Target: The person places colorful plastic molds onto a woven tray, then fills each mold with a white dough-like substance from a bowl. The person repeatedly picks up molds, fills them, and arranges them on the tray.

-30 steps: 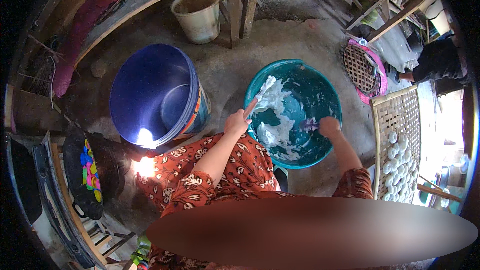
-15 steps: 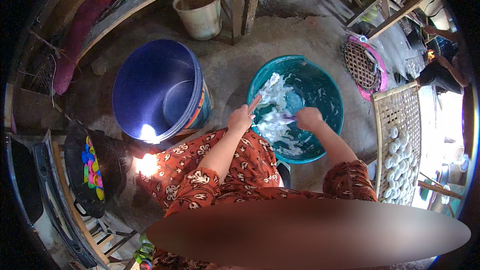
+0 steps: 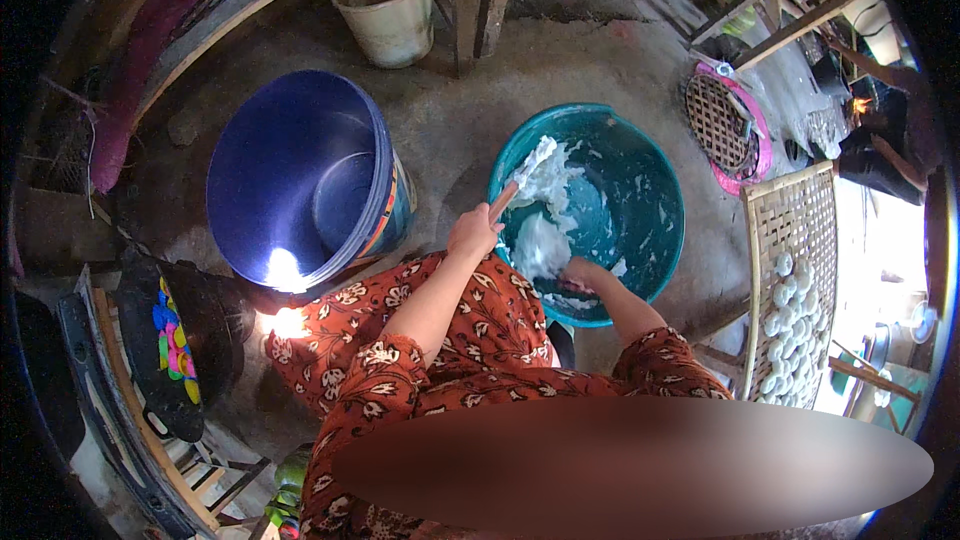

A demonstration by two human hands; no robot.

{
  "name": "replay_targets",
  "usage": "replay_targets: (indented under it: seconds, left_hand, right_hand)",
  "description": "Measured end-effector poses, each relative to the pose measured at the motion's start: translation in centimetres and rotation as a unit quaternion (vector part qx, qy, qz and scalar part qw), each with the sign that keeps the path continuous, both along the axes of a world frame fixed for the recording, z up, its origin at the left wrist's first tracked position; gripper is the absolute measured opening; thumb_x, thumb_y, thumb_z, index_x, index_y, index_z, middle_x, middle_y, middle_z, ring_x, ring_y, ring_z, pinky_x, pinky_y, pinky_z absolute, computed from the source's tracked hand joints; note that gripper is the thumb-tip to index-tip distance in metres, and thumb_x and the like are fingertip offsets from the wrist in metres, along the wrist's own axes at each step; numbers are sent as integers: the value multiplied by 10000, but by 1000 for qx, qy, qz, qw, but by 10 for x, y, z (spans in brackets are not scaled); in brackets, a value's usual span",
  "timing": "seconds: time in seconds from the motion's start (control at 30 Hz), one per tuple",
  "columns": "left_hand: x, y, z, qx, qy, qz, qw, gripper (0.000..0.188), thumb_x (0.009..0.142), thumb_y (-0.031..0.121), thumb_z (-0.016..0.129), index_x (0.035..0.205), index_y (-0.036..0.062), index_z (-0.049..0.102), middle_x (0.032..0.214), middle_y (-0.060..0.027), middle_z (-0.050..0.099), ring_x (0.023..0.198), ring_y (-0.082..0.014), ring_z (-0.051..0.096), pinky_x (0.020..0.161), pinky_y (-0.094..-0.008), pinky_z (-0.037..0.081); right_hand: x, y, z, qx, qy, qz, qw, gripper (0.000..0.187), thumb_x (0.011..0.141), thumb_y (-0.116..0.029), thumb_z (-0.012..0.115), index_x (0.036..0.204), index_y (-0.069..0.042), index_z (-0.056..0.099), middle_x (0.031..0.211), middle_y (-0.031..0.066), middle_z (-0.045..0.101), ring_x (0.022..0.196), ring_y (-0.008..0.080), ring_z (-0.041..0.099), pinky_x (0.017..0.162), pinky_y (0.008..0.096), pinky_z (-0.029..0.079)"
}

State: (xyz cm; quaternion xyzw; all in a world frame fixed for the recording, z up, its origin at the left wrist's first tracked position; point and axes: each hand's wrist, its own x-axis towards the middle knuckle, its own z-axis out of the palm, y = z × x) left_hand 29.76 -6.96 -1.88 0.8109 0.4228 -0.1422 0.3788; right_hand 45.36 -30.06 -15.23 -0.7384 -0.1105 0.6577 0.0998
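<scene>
A round teal basin (image 3: 640, 210) stands before me, with wet white dough (image 3: 541, 246) clumped along its left side and smears of it over the inside. My left hand (image 3: 474, 233) is closed round the handle of a wooden spatula (image 3: 503, 201) at the basin's left rim; the far end is thick with white dough. Low inside the basin, at the near edge of the dough, is my right hand (image 3: 585, 277). Its fingers are curled and slightly blurred, and what they hold, if anything, is hidden.
Left of the basin a big purple-blue bucket (image 3: 250, 170) opens toward me. A pale bucket (image 3: 390, 15) stands beyond it. On the right are a woven rack (image 3: 775, 210) with several white dough balls (image 3: 795, 325), and a round basket (image 3: 720, 120). Another person (image 3: 885, 155) is at far right.
My right hand has moved left and nearer to me in the basin, down to the dough. The left hand keeps its hold on the spatula. The whole view has shifted slightly.
</scene>
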Motion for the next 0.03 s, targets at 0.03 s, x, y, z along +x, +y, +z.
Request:
replay_targets:
  seconds: [0.03]
  left_hand:
    - [-1,-2,1,-4,3,-7,1000,419,793,353,649,1021,30,509,967,-214,613,941,-385,577,778,-471,448]
  right_hand:
    - [-8,16,11,36,26,-86,995,108,767,-220,597,758,-123,644,463,32,477,288,119,354,278,291,255]
